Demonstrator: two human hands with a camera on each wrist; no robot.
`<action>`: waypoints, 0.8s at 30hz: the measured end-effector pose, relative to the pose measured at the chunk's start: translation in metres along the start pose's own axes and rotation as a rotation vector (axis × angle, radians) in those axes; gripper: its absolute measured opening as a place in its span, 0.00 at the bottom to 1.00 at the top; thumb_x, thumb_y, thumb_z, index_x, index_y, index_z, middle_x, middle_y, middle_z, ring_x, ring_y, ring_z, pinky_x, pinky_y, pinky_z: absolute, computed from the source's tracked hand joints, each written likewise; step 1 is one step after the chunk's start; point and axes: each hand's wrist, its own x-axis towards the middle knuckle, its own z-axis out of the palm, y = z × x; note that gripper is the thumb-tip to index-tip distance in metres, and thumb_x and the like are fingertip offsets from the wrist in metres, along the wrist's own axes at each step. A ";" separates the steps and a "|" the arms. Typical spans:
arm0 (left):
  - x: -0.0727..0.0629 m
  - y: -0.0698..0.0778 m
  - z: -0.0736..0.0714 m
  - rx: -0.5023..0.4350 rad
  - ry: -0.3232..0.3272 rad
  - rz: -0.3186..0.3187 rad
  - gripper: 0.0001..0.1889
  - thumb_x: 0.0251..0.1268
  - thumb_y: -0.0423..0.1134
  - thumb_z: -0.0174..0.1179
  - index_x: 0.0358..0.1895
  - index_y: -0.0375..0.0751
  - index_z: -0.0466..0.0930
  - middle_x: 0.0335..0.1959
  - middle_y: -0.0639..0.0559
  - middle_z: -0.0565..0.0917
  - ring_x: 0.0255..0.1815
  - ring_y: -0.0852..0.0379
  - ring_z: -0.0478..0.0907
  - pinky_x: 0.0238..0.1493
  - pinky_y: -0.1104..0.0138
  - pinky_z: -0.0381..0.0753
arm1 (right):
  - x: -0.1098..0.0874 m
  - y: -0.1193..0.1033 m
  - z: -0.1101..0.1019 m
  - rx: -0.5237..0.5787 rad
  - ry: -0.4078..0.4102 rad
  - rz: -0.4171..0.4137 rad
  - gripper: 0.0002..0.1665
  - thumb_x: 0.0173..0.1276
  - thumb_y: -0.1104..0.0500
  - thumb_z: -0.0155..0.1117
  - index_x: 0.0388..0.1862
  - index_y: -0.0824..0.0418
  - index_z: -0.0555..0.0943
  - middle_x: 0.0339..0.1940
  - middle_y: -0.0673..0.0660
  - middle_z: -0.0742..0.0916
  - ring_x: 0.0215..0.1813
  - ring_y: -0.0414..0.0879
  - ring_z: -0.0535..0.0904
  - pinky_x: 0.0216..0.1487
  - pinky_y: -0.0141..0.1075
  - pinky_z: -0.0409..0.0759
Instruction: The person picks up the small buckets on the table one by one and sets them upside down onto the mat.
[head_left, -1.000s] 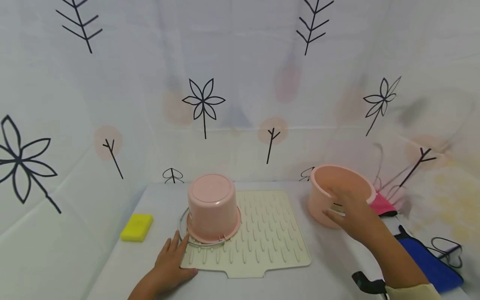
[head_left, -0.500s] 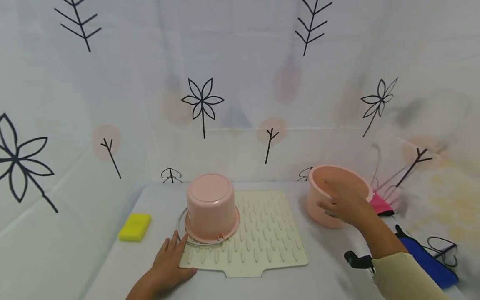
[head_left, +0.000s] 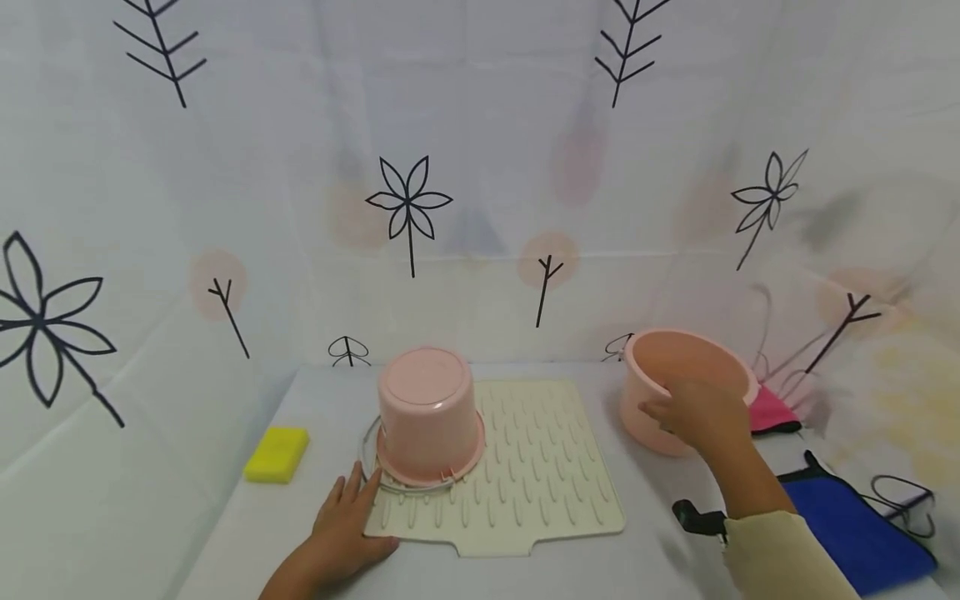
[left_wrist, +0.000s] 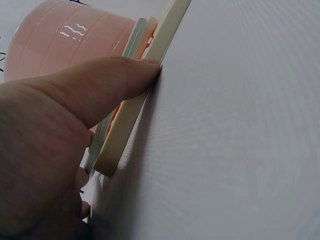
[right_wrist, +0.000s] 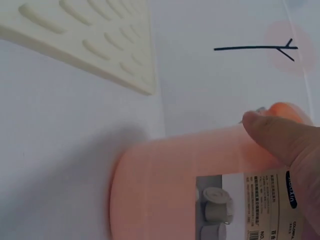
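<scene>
An upside-down pink bucket [head_left: 426, 417] stands on the left part of a cream ribbed drainer mat [head_left: 540, 467], its grey handle [head_left: 367, 450] lying round its rim. At the mat's near left corner my left hand [head_left: 341, 525] rests with spread fingers; in the left wrist view the thumb [left_wrist: 115, 75] presses along the mat's front edge. A second pink bucket [head_left: 645, 408] stands upright to the right, with a printed label [right_wrist: 260, 205] on its side. My right hand [head_left: 701, 417] grips its near rim, the thumb [right_wrist: 275, 132] outside; the other fingertips are hidden inside.
A yellow sponge [head_left: 276, 455] lies left of the mat. Behind the right bucket is a pink cloth-like piece [head_left: 772, 411]. A blue one with dark edging [head_left: 855, 521] lies at the right, by the right forearm. A patterned white sheet [head_left: 465, 167] hangs behind the table.
The right hand has come down from over the right bucket and closed on its near rim. The left hand and the upside-down bucket stay where they were.
</scene>
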 end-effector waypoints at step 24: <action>0.001 -0.004 0.004 -0.011 -0.009 0.000 0.62 0.51 0.65 0.76 0.84 0.40 0.54 0.84 0.25 0.43 0.83 0.21 0.37 0.78 0.29 0.41 | -0.016 0.007 0.011 -0.139 0.341 -0.097 0.38 0.67 0.35 0.73 0.10 0.53 0.64 0.05 0.49 0.65 0.09 0.44 0.59 0.18 0.34 0.54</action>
